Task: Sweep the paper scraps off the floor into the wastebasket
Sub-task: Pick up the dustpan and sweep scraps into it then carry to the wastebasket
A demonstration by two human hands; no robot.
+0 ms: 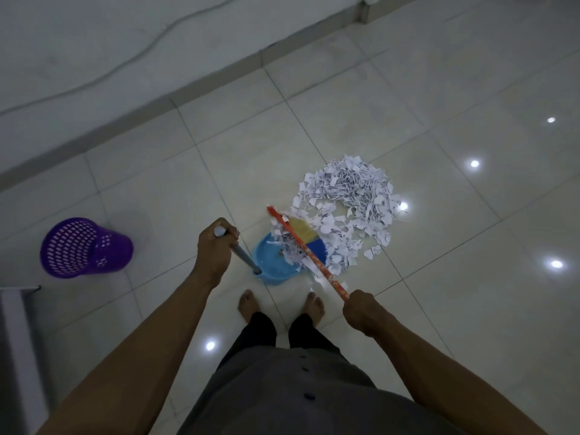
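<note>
A heap of white paper scraps lies on the tiled floor ahead of my feet. A blue dustpan stands at the heap's near left edge, with some scraps inside it. My left hand grips the top of the dustpan's grey handle. My right hand grips the red patterned broom handle. The broom's yellow and blue bristles sit among the scraps at the dustpan's mouth. A purple mesh wastebasket stands on the floor to the far left, apart from the dustpan.
My bare feet stand just behind the dustpan. A grey skirting and a white wall with a cable run across the back. A grey object lies at the lower left edge. Ceiling lights reflect off the glossy tiles.
</note>
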